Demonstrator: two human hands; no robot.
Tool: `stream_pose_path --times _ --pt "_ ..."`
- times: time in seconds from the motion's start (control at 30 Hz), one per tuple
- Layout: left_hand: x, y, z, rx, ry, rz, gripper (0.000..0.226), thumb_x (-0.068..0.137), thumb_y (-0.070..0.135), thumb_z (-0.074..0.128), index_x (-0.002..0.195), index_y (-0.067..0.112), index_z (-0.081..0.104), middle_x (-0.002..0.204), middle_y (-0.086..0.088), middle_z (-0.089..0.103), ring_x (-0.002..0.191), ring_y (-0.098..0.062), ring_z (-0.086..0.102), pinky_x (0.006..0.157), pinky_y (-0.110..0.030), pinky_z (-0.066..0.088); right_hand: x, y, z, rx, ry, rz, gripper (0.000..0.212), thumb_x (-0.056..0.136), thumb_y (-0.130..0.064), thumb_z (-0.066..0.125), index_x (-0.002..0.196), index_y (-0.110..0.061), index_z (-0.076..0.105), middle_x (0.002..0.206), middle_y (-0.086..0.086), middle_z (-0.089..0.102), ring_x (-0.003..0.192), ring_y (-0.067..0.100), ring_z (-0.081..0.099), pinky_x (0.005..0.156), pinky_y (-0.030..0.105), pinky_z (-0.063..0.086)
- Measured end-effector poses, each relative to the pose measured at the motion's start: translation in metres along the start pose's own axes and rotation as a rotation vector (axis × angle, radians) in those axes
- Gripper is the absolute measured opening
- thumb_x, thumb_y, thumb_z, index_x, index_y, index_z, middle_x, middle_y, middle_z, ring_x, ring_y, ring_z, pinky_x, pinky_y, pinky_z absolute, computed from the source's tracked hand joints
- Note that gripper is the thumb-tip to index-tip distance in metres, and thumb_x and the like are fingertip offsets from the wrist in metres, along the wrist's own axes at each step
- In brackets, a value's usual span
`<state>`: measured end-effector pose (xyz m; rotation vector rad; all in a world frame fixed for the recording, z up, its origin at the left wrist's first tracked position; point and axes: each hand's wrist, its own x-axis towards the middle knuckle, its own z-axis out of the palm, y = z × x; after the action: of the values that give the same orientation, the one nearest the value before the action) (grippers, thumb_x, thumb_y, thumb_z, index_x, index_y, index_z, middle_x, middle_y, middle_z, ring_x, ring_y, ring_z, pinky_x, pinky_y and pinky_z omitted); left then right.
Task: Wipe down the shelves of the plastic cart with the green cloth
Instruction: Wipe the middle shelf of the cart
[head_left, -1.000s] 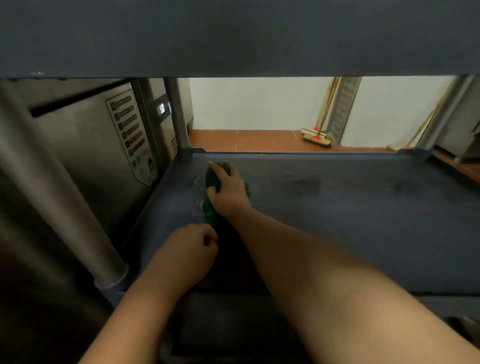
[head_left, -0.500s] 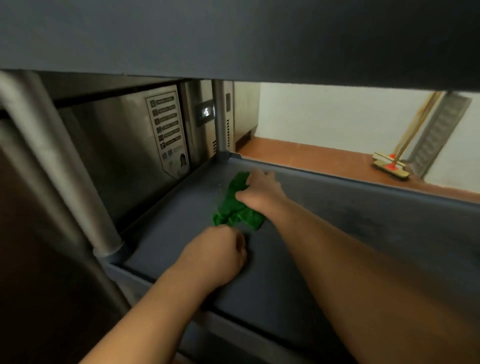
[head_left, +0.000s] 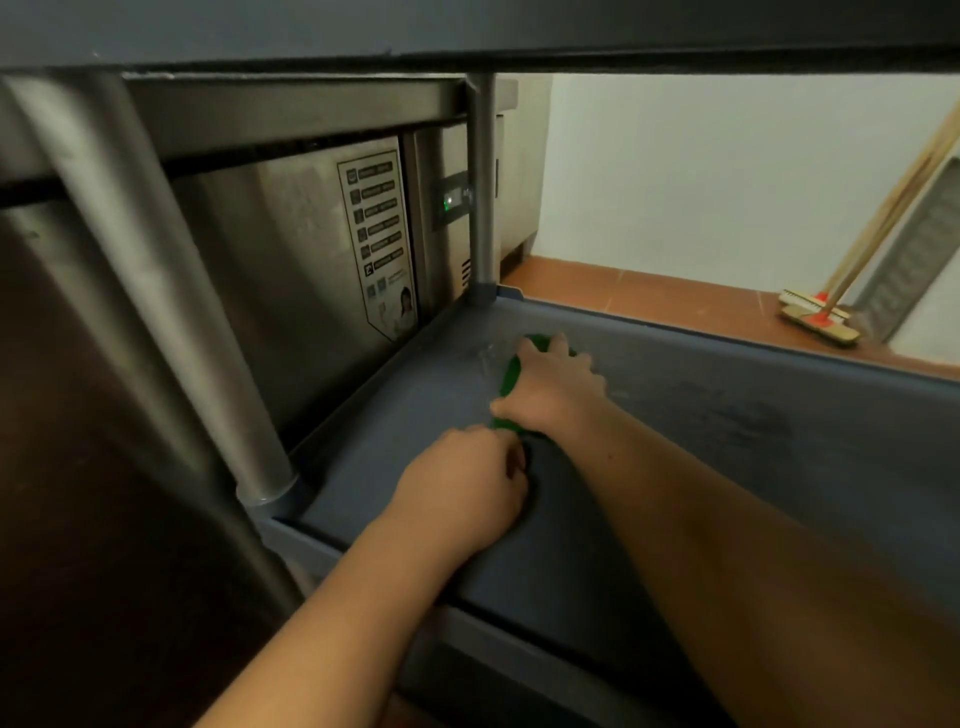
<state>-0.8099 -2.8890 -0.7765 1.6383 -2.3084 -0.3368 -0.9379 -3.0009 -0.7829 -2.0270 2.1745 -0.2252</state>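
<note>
Your right hand (head_left: 553, 384) lies palm-down on the green cloth (head_left: 511, 374), fingers spread and fairly straight, pressing it flat against the shelf (head_left: 675, 467). The right forearm reaches in from the lower right, extended well over the shelf. Your left hand (head_left: 467, 483) rests on the shelf just short of the cloth, fingers curled into a loose fist; whether it pinches the cloth's near edge cannot be determined. The two hands sit close together, nearly touching.

The cloth is near the far-left corner of the shelf, just short of the rear upright post (head_left: 482, 182). Wet streaks show between cloth and post.

Step in hand: wiping this shelf, in its far-left corner. Judged from the dull smudges on the shelf to the right of the cloth, most of the surface remains undone. Next move: keep downward pressure and draw the cloth away from the post, toward those smudges.
</note>
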Motion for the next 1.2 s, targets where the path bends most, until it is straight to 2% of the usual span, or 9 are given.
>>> stream_pose_path --times 0.2,0.3,0.4,0.47,0.57,0.63,0.83,1.03,1.2 --pt "-0.001 -0.026 -0.004 -0.037 -0.012 0.036 0.021 0.087 0.033 0.050 0.101 0.027 0.065 0.101 0.002 0.066 0.096 -0.020 0.060 0.082 -0.037 0.053 0.004 0.000 -0.009 0.491 0.197 0.009 0.060 0.076 -0.029 0.076 0.129 -0.032 0.049 0.132 0.002 0.043 0.114 0.029 0.052 0.092 0.043 0.052" --pt "0.001 -0.033 -0.005 -0.046 -0.014 0.083 0.022 0.087 0.037 0.045 0.098 0.028 0.062 0.096 0.002 0.067 0.091 -0.020 0.062 0.079 -0.038 0.054 0.007 -0.032 -0.028 0.693 0.392 -0.200 0.054 0.076 -0.024 0.076 0.124 -0.029 0.051 0.131 0.002 0.040 0.106 0.023 0.054 0.089 0.031 0.048" --pt "0.007 -0.038 -0.009 -0.020 -0.016 0.089 0.030 0.085 0.041 0.040 0.103 0.029 0.060 0.101 0.002 0.068 0.094 -0.023 0.064 0.079 -0.040 0.055 0.009 -0.069 -0.012 0.493 0.377 -0.333 0.060 0.078 -0.035 0.073 0.132 -0.034 0.046 0.143 0.004 0.035 0.125 0.032 0.045 0.101 0.042 0.044" --pt "0.010 -0.048 -0.015 0.012 -0.033 0.050 0.033 0.084 0.042 0.041 0.107 0.030 0.060 0.103 0.002 0.069 0.095 -0.023 0.066 0.079 -0.040 0.056 0.016 -0.079 0.013 0.171 0.181 -0.295 0.067 0.083 -0.044 0.062 0.143 -0.041 0.033 0.159 0.004 0.021 0.141 0.045 0.024 0.111 0.061 0.029" --pt "0.008 -0.065 -0.021 0.050 -0.084 -0.031 0.026 0.086 0.037 0.048 0.104 0.028 0.064 0.099 0.002 0.067 0.091 -0.020 0.065 0.080 -0.038 0.056 0.022 -0.082 0.032 0.127 0.010 -0.217 0.070 0.087 -0.060 0.048 0.150 -0.044 0.021 0.166 0.002 0.005 0.148 0.047 -0.004 0.115 0.068 0.009" --pt "0.005 -0.072 -0.021 0.075 -0.055 -0.023 0.026 0.085 0.037 0.048 0.105 0.029 0.064 0.103 0.004 0.064 0.097 -0.019 0.061 0.082 -0.037 0.054 0.022 -0.086 0.038 0.131 0.056 -0.232 0.071 0.086 -0.067 0.046 0.150 -0.045 0.024 0.166 0.002 0.008 0.147 0.048 -0.002 0.115 0.066 0.013" --pt "0.006 -0.067 -0.014 0.160 -0.101 -0.046 0.033 0.089 0.036 0.044 0.119 0.035 0.058 0.117 0.004 0.053 0.110 -0.024 0.047 0.093 -0.042 0.048 0.018 -0.061 0.038 0.111 0.144 -0.242 0.058 0.088 -0.032 0.056 0.143 -0.039 0.038 0.158 0.003 0.024 0.143 0.045 0.015 0.108 0.060 0.035" --pt "0.016 -0.041 -0.019 0.227 -0.176 -0.132 0.037 0.088 0.042 0.049 0.118 0.023 0.060 0.121 -0.004 0.058 0.116 -0.027 0.053 0.094 -0.036 0.048 0.008 0.011 0.022 0.115 0.136 -0.163 0.061 0.089 -0.033 0.055 0.147 -0.035 0.035 0.162 0.004 0.020 0.146 0.042 0.011 0.116 0.060 0.024" --pt "0.025 0.005 -0.007 0.173 -0.030 -0.005 0.035 0.087 0.040 0.048 0.121 0.032 0.055 0.118 0.001 0.056 0.115 -0.024 0.050 0.094 -0.040 0.047 -0.011 0.061 0.008 0.080 0.124 -0.117 0.064 0.090 -0.032 0.058 0.149 -0.033 0.033 0.163 0.005 0.017 0.148 0.041 0.007 0.118 0.061 0.020"
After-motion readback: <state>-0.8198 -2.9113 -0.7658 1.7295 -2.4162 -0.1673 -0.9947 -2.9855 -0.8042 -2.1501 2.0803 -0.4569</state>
